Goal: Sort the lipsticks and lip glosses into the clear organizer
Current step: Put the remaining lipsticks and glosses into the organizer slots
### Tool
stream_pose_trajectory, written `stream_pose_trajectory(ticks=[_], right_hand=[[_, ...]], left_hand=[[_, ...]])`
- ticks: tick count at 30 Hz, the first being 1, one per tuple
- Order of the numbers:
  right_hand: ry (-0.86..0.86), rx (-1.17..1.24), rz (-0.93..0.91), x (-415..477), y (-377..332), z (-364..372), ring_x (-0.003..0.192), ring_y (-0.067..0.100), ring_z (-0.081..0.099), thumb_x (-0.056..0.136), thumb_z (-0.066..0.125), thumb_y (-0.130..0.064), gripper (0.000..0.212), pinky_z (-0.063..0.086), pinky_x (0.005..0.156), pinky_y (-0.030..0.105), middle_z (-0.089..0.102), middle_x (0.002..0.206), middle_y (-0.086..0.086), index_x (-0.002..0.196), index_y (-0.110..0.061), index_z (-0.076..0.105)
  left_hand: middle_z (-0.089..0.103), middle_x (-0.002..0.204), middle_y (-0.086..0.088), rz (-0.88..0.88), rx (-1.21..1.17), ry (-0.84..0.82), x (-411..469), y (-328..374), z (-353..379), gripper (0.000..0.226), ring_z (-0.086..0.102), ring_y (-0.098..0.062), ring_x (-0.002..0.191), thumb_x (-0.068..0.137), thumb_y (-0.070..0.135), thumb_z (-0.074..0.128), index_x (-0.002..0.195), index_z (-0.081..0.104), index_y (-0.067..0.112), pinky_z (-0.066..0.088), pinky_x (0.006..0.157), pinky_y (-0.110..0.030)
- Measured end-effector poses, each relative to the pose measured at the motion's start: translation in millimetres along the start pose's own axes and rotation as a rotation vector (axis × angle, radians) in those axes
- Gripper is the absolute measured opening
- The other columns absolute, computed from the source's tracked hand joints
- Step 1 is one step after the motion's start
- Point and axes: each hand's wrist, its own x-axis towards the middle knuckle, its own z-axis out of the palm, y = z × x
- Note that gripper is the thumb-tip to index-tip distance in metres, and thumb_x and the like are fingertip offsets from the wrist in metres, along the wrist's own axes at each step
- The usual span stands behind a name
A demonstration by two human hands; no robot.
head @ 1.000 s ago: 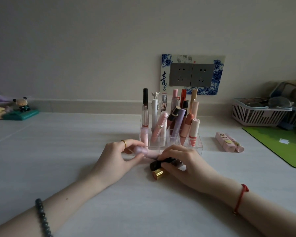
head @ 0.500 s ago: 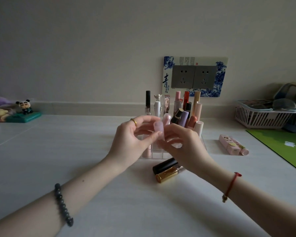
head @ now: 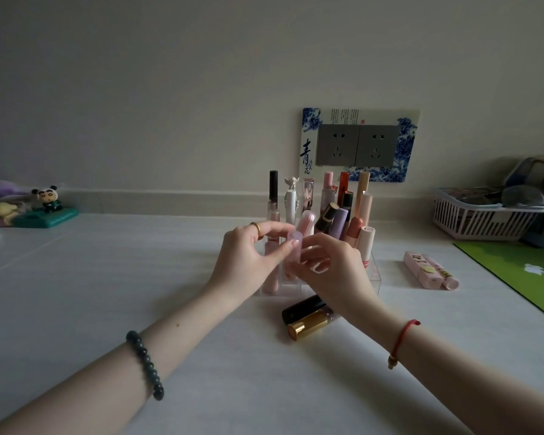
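Note:
A clear organizer (head: pixel 376 276) stands mid-table, holding several upright lipsticks and lip glosses. In front of it both hands hold a pale pink translucent lip gloss tube (head: pixel 294 243) upright. My left hand (head: pixel 248 259) pinches its upper part with thumb and fingers. My right hand (head: pixel 330 268) grips its lower part, which is hidden. A black tube (head: pixel 302 309) and a gold-capped tube (head: pixel 308 324) lie on the table just before the organizer. Two pink tubes (head: pixel 427 270) lie to the organizer's right.
A white basket (head: pixel 484 219) with items sits at back right, and a green mat (head: pixel 522 265) lies before it. A small panda figure (head: pixel 49 199) on a green base stands far left. A wall socket plate (head: pixel 358 146) is behind the organizer.
Both hands lifted the pale pink tube from the table to organizer height and now hold it upright. The black and gold-capped tubes stayed on the table.

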Motion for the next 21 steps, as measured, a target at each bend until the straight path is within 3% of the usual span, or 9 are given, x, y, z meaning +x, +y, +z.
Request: stream_pose_trajectory(ticks=[6, 21], right_hand=[[0.01, -0.09, 0.007, -1.0, 2.9, 2.6, 0.069, -0.009, 0.054, 0.073, 0.071, -0.026, 0.022, 0.038, 0.06, -0.004, 0.059, 0.076, -0.017, 0.093, -0.021, 0.062], [0.026, -0.118, -0.004, -0.6, 4.4, 5.5, 0.066, -0.011, 0.052, 0.075, 0.069, -0.025, 0.022, 0.037, 0.061, -0.005, 0.059, 0.078, -0.015, 0.096, -0.018, 0.064]], left_hand=[[0.068, 0.087, 0.013, -0.01, 0.066, -0.014, -3.3, -4.1, 2.7, 0.018, 0.061, -0.005, 0.092, 0.076, 0.029, 0.069, 0.093, 0.071, 0.024, 0.033, 0.078, 0.005], [0.062, 0.082, 0.015, 0.076, 0.189, -0.032, -4.7, -3.5, 2.4, 0.018, 0.058, -0.005, 0.082, 0.076, 0.018, 0.071, 0.094, 0.071, 0.02, 0.035, 0.074, 0.002]])
